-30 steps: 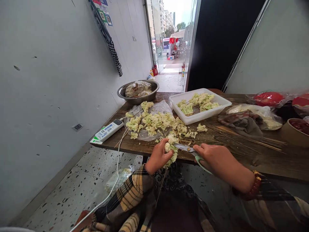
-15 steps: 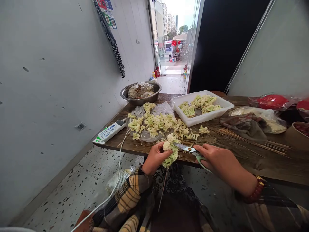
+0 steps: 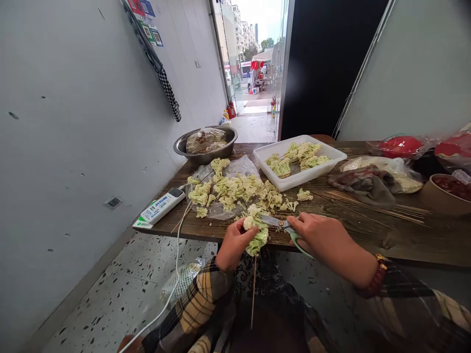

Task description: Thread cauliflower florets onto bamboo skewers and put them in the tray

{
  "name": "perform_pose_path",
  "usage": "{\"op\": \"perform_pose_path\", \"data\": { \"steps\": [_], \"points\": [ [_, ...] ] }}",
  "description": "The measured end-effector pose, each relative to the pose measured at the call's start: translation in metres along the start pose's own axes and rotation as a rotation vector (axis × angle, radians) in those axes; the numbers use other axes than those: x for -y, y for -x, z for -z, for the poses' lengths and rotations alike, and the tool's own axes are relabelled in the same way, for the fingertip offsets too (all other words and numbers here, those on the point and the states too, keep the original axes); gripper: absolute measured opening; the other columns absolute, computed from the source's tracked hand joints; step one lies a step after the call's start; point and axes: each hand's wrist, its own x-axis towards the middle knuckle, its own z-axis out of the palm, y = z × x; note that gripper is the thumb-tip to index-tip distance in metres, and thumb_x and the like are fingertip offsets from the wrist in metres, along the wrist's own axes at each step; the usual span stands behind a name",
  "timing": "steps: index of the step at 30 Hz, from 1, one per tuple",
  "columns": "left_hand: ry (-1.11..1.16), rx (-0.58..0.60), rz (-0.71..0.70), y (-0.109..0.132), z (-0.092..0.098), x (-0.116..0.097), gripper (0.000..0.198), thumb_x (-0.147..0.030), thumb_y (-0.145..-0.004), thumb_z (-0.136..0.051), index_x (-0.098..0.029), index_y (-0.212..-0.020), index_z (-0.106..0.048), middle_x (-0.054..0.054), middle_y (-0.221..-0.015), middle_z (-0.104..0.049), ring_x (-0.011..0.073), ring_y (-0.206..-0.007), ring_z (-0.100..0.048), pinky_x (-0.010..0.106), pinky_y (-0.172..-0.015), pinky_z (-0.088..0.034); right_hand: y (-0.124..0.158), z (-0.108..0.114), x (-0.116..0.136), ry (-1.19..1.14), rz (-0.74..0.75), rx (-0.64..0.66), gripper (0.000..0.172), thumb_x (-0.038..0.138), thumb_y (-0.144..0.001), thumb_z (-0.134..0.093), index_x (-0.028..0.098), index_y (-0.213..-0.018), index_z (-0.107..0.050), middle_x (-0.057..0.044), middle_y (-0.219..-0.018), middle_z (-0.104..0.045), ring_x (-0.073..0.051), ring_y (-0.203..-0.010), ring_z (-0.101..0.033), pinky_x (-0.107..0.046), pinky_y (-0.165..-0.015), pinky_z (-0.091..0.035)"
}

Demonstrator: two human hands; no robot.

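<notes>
Near the table's front edge, my left hand is closed round a skewer of cauliflower, florets bunched on a thin wooden stick that points down toward my lap. My right hand grips scissors with pale green handles. Their blades reach into the held cauliflower at its upper right; the tips are hidden among the florets. Just behind lies a pile of loose cauliflower florets, partly on a clear plastic bag.
A white tray holds several cauliflower skewers. Left of it stands a metal basin with bagged contents. Bare skewers and a dark cloth lie right. A white device sits left, its cable hanging over the edge.
The camera view has shifted slightly to the right. The skewer's lower end has swung to a more upright angle. Both hands keep their hold, with the blades still at the cauliflower.
</notes>
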Motion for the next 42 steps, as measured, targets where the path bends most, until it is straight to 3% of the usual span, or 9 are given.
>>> {"op": "perform_pose_path", "data": {
  "steps": [6, 16, 20, 25, 33, 42],
  "points": [
    [-0.145, -0.004, -0.047, -0.006, 0.004, 0.005, 0.034, -0.036, -0.071, -0.071, -0.012, -0.094, -0.064, 0.006, -0.083, -0.067, 0.0175, -0.075, -0.06, 0.027, -0.069, -0.046, -0.012, 0.003, -0.016, -0.059, 0.085, 0.002, 0.025, 0.033, -0.082, -0.062, 0.022, -0.104, -0.064, -0.008, -0.091, -0.069, -0.024, -0.082, -0.066, -0.027, -0.06, -0.041],
    [-0.033, 0.0, -0.025, -0.007, 0.005, 0.006, 0.036, -0.032, -0.07, -0.073, -0.013, -0.099, -0.065, 0.007, -0.089, -0.069, 0.0163, -0.074, -0.061, 0.027, -0.069, -0.048, -0.014, -0.023, -0.007, -0.081, 0.117, -0.012, 0.021, 0.023, -0.085, -0.057, 0.018, -0.105, -0.061, -0.008, -0.089, -0.07, -0.022, -0.077, -0.068, -0.026, -0.058, -0.041],
    [0.037, 0.002, 0.015, -0.006, 0.007, 0.002, 0.034, -0.03, -0.068, -0.075, -0.012, -0.096, -0.064, 0.006, -0.085, -0.069, 0.0169, -0.074, -0.062, 0.027, -0.069, -0.049, -0.011, -0.02, -0.011, -0.071, 0.114, 0.004, 0.025, 0.021, -0.085, -0.058, 0.019, -0.11, -0.059, -0.008, -0.092, -0.069, -0.021, -0.078, -0.067, -0.025, -0.057, -0.04],
    [0.086, 0.003, 0.016, -0.006, 0.006, -0.003, 0.033, -0.028, -0.069, -0.074, -0.013, -0.097, -0.064, 0.007, -0.091, -0.07, 0.0162, -0.077, -0.063, 0.027, -0.071, -0.05, -0.007, -0.009, -0.014, -0.023, 0.083, -0.073, 0.026, 0.018, -0.083, -0.06, 0.019, -0.109, -0.059, -0.007, -0.091, -0.066, -0.023, -0.083, -0.065, -0.026, -0.058, -0.038],
    [0.21, 0.065, 0.078, -0.005, 0.012, -0.015, 0.034, -0.026, -0.065, -0.077, -0.012, -0.094, -0.066, 0.007, -0.085, -0.071, 0.0142, -0.068, -0.064, 0.024, -0.066, -0.05, 0.001, -0.016, -0.024, -0.034, 0.084, -0.201, 0.03, 0.028, -0.085, -0.059, 0.025, -0.115, -0.058, -0.003, -0.09, -0.065, -0.018, -0.075, -0.062, -0.027, -0.054, -0.031],
    [0.17, 0.129, 0.177, -0.006, 0.02, -0.024, 0.035, -0.027, -0.062, -0.077, -0.012, -0.092, -0.068, 0.007, -0.08, -0.072, 0.0152, -0.062, -0.064, 0.025, -0.06, -0.05, 0.006, 0.004, -0.026, 0.234, 0.189, -0.358, 0.038, 0.016, -0.083, -0.058, 0.021, -0.121, -0.059, -0.007, -0.086, -0.062, -0.024, -0.08, -0.055, -0.033, -0.069, -0.034]
  ]
}}
